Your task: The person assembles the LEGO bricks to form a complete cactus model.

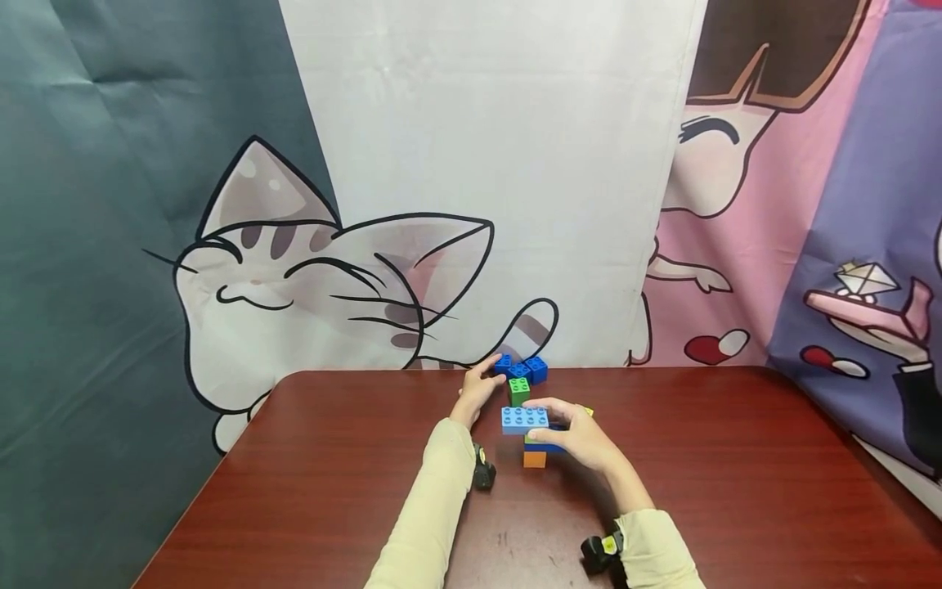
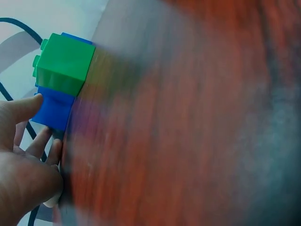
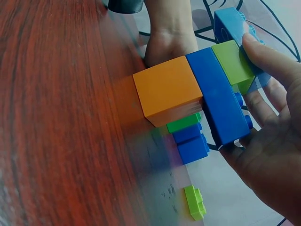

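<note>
My right hand [image 1: 577, 433] pinches a light blue brick [image 1: 515, 420] between thumb and fingers. It sits at the top of a stack, above a lime green brick [image 3: 233, 61], a long dark blue brick [image 3: 214, 94] and an orange brick [image 3: 169, 89] at the bottom. My left hand [image 1: 477, 388] reaches to the far table edge, its fingers fairly straight. Thumb and fingertips lie right at the sides of a blue brick [image 2: 54, 108], the leftmost of a small group. A green brick [image 1: 518, 391] stands just in front of that group.
Two more blue bricks [image 1: 537, 370] stand in the group at the back edge. Beyond the right hand, partly hidden, lies a small lime brick [image 3: 194, 202]. The brown table [image 1: 331, 491] ends close to a hanging cloth [image 1: 574, 204] printed with cartoon figures.
</note>
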### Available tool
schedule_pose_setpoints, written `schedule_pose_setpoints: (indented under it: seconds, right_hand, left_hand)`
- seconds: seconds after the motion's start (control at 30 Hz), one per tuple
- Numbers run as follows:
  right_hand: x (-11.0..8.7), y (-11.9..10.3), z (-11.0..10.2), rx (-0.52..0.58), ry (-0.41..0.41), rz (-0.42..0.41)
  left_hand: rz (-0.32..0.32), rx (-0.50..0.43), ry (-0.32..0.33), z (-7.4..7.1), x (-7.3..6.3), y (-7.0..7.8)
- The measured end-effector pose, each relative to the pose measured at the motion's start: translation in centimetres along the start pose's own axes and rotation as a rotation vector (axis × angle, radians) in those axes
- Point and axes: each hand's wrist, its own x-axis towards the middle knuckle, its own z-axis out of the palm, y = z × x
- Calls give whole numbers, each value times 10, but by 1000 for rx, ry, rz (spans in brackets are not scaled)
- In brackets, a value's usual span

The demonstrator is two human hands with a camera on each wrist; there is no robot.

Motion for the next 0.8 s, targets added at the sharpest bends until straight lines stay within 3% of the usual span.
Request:
schedule_pose_setpoints:
  seconds: [0.03,0.13,0.37,0.53,0.67,0.77,0.8]
  right_hand:
    - [0,0,0,3,-1,-1]
    - [0,-1,-1,5,-1,-1]
    - [0,-1,0,11,-3,3]
    - [0,-2,0,18,-5,5]
    - [0,-4,0,15,1,17]
    - [0,-4,0,6,7,27]
    - [-1,-3,0,3,9,30]
  left_hand:
    - [34,-2,7,0,2,-4]
    - [58,-9,31,0,4,-6]
    - [-8,-54,71,2,-4,2]
    - [2,-90,100,3,-7,2]
    - [6,-164,86,2,-6,-1]
    - [27,-187,76,0,-5,-4]
    - [80,-205,64,-1,2,-17]
